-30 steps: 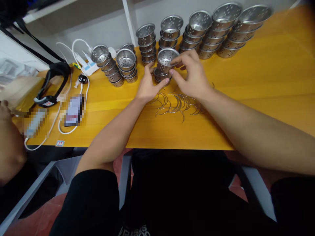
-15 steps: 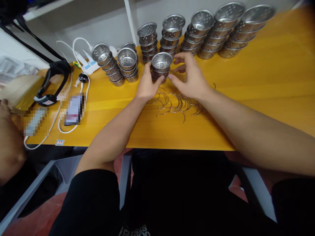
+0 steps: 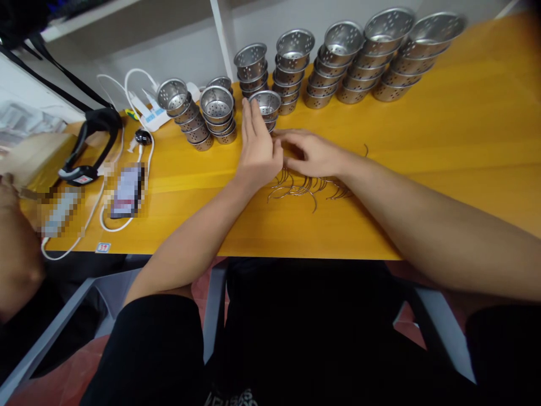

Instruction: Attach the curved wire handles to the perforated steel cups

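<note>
My left hand [image 3: 258, 148] is stretched out flat with its fingers together, beside a short stack of perforated metal cups [image 3: 267, 103]. It covers the stack's near left side, so contact is unclear. My right hand [image 3: 311, 151] is at the stack's lower right, fingers curved and thumb apart, nothing visible between them; its fingertips meet the left hand's edge. Several thin curved wires [image 3: 306, 185] lie on the table under and in front of my right hand. Behind my hands stands a taller stack of perforated cups [image 3: 250, 65].
More cup stacks [image 3: 357, 79] line the back of the yellow table [image 3: 448, 169]. Two shorter stacks [image 3: 217, 113] are left of my hands. At left are a power strip [image 3: 156, 117], cables, a phone [image 3: 127, 190] and a black headband [image 3: 91, 149]. Another person's arm [image 3: 19, 248] is at far left.
The short stack has shifted back and left. My left hand has gone from gripping it to lying flat against its side. My right hand has moved down and slightly left.
</note>
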A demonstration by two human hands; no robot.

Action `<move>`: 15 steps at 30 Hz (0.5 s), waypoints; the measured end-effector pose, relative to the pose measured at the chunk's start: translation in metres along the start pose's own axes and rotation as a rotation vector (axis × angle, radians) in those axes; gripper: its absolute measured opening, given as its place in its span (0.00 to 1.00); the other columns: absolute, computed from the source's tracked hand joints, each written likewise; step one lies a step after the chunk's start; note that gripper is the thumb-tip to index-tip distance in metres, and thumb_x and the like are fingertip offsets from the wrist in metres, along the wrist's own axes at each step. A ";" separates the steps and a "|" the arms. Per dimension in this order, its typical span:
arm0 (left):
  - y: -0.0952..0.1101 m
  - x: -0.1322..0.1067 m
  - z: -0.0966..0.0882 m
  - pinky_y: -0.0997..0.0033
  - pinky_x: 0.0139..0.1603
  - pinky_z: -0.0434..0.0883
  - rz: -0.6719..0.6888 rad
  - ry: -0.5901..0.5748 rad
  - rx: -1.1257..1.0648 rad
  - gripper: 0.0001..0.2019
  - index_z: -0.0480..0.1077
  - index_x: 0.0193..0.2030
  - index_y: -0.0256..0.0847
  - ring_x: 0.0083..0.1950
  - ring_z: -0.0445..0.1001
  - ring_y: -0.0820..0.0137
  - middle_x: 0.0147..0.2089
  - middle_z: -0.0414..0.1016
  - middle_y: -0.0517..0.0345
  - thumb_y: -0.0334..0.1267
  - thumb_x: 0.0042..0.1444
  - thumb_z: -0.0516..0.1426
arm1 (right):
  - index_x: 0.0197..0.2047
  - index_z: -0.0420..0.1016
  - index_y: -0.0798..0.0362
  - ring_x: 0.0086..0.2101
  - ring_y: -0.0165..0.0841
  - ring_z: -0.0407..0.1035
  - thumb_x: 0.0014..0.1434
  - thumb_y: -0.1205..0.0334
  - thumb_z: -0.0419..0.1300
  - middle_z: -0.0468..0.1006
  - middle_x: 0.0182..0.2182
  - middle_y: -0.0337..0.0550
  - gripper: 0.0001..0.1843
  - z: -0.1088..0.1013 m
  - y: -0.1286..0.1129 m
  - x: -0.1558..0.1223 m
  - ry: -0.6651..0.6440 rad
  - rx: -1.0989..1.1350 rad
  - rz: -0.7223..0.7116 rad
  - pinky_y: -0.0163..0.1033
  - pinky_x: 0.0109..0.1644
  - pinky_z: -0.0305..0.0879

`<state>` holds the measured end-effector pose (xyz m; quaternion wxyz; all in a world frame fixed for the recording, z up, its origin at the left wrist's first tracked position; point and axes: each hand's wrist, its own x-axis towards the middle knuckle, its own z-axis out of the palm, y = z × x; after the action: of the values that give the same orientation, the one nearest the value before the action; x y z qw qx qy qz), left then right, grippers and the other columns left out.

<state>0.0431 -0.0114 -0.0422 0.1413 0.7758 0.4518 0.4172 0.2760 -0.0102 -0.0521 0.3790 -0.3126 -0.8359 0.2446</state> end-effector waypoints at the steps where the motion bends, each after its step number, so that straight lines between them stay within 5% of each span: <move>1: 0.010 -0.001 -0.007 0.34 1.09 0.37 0.054 0.003 0.017 0.48 0.46 0.97 0.46 1.06 0.30 0.45 1.05 0.35 0.45 0.42 0.79 0.64 | 0.68 0.92 0.31 0.78 0.66 0.79 0.63 0.46 0.81 0.88 0.76 0.39 0.29 -0.001 0.000 0.001 -0.008 0.001 -0.007 0.82 0.89 0.71; 5: 0.039 0.000 -0.033 0.38 1.06 0.52 0.270 0.068 0.119 0.30 0.64 0.87 0.51 1.03 0.51 0.50 0.99 0.55 0.44 0.45 0.82 0.59 | 0.68 0.93 0.28 0.79 0.65 0.77 0.66 0.42 0.80 0.90 0.73 0.35 0.28 -0.010 -0.002 0.001 -0.079 0.004 0.008 0.84 0.90 0.68; 9: 0.036 0.014 -0.049 0.35 1.01 0.61 0.455 0.255 0.111 0.22 0.69 0.77 0.55 0.95 0.64 0.48 0.90 0.66 0.42 0.48 0.81 0.54 | 0.75 0.91 0.32 0.82 0.65 0.74 0.76 0.38 0.73 0.86 0.78 0.41 0.29 -0.012 -0.007 -0.001 -0.169 -0.077 0.000 0.87 0.90 0.61; 11: 0.030 0.030 -0.061 0.34 0.96 0.65 0.465 0.258 0.118 0.21 0.69 0.74 0.62 0.91 0.66 0.46 0.87 0.70 0.46 0.48 0.77 0.59 | 0.75 0.91 0.37 0.83 0.67 0.72 0.78 0.41 0.71 0.81 0.83 0.46 0.28 -0.008 -0.010 -0.001 -0.172 -0.102 -0.032 0.87 0.90 0.59; 15: 0.036 0.083 -0.107 0.34 0.75 0.78 0.455 0.240 0.185 0.29 0.69 0.64 0.60 0.77 0.75 0.45 0.69 0.81 0.47 0.28 0.62 0.67 | 0.73 0.92 0.42 0.81 0.67 0.74 0.79 0.47 0.71 0.77 0.86 0.52 0.25 -0.006 -0.013 -0.003 -0.105 -0.113 -0.043 0.85 0.88 0.63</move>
<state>0.0013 0.0204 0.0878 -0.0823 0.8120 0.3154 0.4841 0.2779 -0.0202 -0.0412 0.3217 -0.3021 -0.8736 0.2050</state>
